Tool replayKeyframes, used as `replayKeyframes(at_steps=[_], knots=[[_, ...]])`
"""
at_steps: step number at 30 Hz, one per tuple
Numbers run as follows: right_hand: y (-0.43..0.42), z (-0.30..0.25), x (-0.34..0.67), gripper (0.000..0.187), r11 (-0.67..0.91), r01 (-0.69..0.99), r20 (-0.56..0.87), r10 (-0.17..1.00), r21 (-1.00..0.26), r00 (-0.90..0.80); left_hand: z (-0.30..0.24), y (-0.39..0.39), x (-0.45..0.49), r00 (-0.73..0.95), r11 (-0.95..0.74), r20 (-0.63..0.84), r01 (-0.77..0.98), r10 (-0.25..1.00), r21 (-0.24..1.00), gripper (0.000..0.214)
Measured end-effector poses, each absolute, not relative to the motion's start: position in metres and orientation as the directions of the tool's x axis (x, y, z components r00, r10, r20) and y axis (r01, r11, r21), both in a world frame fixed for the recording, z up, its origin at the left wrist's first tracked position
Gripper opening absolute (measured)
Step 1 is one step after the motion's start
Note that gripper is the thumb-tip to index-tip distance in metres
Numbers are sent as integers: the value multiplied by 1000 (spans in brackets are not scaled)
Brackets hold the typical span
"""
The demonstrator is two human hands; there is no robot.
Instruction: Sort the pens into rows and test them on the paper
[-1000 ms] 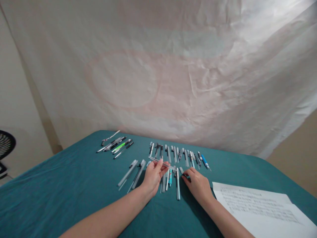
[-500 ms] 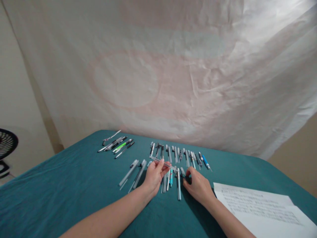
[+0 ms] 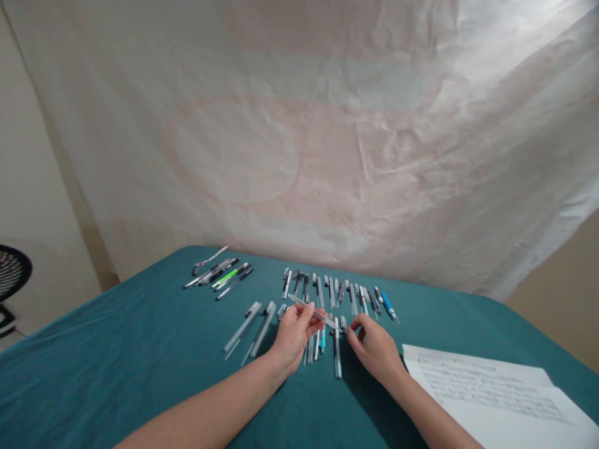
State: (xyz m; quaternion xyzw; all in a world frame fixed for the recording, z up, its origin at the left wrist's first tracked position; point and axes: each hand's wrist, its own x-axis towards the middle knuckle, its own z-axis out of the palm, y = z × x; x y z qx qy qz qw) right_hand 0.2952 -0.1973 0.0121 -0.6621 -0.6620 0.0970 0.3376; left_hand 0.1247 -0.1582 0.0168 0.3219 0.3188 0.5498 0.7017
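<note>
Green cloth [image 3: 154, 355], handwritten paper [image 3: 491, 377] at right; left hand [image 3: 291, 337] in a closed pinch, right hand [image 3: 375, 349] half-curled; clear pen tube [image 3: 297, 300] in the left's grasp over nearer pens [image 3: 337, 355], small cap [image 3: 343, 323] by the right, whether gripped unclear.

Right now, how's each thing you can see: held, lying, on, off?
Clear barrel: held slanting in the left hand
Small clear piece: beside the right hand, contact unclear
Green pen: lying
Blue pen: lying
Other pens: lying
Paper: lying, written on
Fan: on or off, can't tell

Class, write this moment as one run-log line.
left grip: holding clear tube; right grip: near pen cap; around: pens on green tablecloth
</note>
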Motion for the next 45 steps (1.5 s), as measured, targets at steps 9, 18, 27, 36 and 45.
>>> replayKeyframes(at_steps=[9,18,27,36,45], knots=[[-201,20,277,31,112,246,101,993,-963,-57,13,-160,126,240,147,-17,-534,971,833,20],[-210,52,310,20,124,703,-59,971,-700,-231,23,-138,113,57,58,-30,-586,998,808,15],[-207,48,349,18,7,886,-92,994,-464,-56,23,-122,102,-44,10,-46,-606,998,795,13],[-206,22,334,18,-168,856,-298,954,-490,17,22,-131,108,23,44,-38,-593,999,804,16],[-212,16,304,53,-173,749,-339,938,-639,-72,22,-138,112,89,79,-34,-579,995,811,17]])
